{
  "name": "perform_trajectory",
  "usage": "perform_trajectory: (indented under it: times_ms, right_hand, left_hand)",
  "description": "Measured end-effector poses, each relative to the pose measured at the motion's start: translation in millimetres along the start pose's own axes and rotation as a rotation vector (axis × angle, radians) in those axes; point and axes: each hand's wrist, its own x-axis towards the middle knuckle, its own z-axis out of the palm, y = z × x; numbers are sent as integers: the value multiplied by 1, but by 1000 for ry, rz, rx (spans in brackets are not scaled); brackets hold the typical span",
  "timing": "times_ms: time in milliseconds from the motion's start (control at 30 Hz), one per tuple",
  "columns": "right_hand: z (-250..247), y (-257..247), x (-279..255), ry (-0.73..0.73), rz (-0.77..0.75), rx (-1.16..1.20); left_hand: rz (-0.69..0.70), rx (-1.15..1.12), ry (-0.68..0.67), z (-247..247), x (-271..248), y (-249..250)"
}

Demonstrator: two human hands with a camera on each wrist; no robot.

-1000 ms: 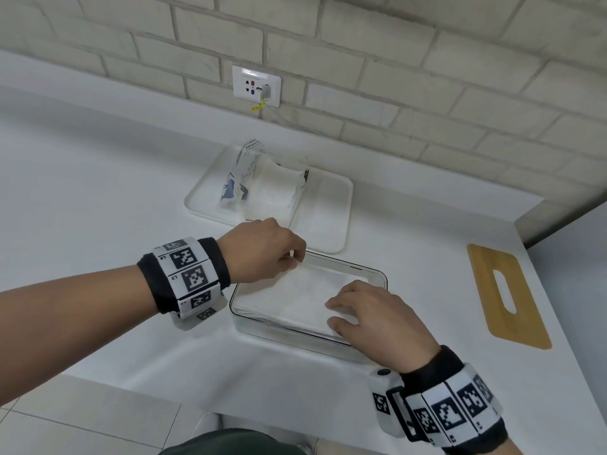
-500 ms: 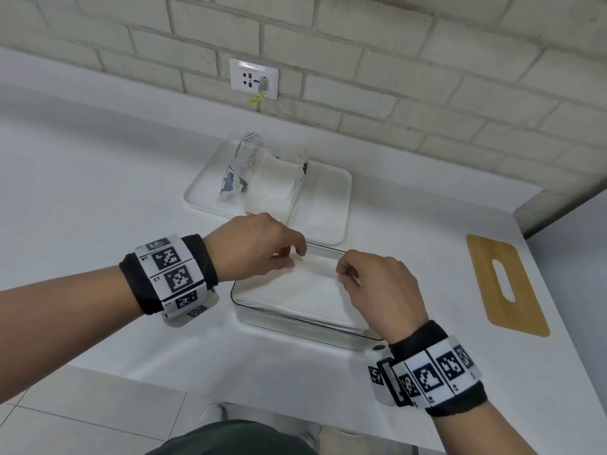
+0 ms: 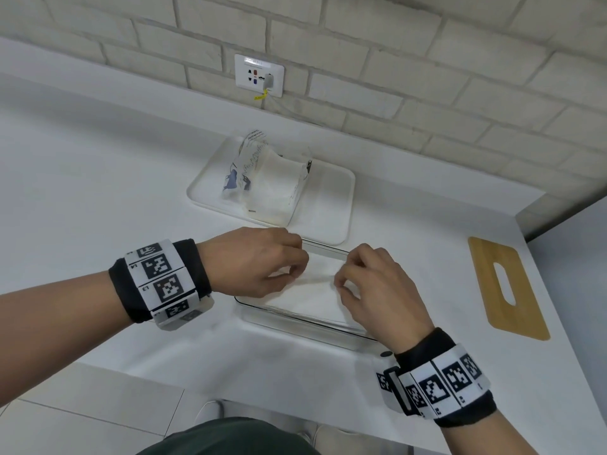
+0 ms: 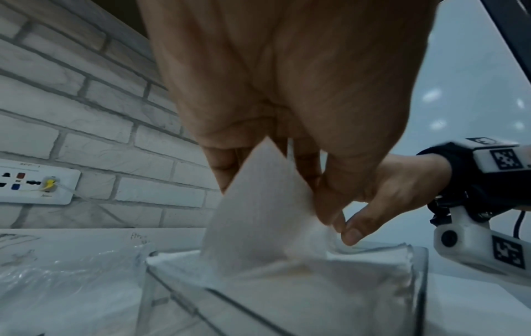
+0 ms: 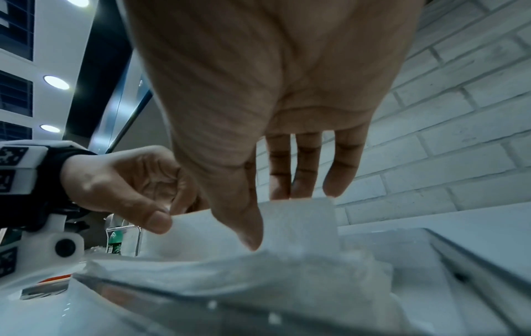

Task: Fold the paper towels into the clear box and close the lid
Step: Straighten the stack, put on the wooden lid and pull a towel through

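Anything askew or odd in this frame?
Only the top paper towel: both the left hand and right hand pinch it, so it stands peaked above the stack in the clear box. The wooden lid lies aside, flat.

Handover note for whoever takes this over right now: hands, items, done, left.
Left hand: pinches the top paper towel, lifting one end over the clear box.
Right hand: pinches the same sheet at its other end.
Stack of paper towels lies in the box. Opened towel pack sits on the white tray behind it.
Wooden lid lies on the counter to the right.
Left: fold the sheet down, put the lid on.
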Motion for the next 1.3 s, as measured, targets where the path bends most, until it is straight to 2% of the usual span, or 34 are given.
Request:
perform_trajectory:
  times_ms: [133,267,467,633,867,1033,1133,1300]
  right_hand:
    - [-2,2,-7,47,-91,27]
    - [3,4,-6,-36,-99,21]
    - [8,12,-11,-141,-94,-16]
    - [-2,10,-10,-314,-51,0]
    - [-1,16,-12,-363,21,60]
    - [-9,15,-11,-316,24,14]
    - [-10,13,-9,-362,49,-1]
    - [-12,13,-8,-417,60,-7]
  left_hand:
    - [-22,23,-164,3,-5,-1]
    - [-112,14,-252,2,-4,2]
    - [-139,10,-264,2,-1,-1]
    - [-152,-5,-305,6,1,-4]
    - [-187,3,-340,9,8,-6]
    - [-182,-12,-240,-1,7,-10]
    - [-216,32,-327,1,3,-8]
    - [-240,37,-356,4,7,-8]
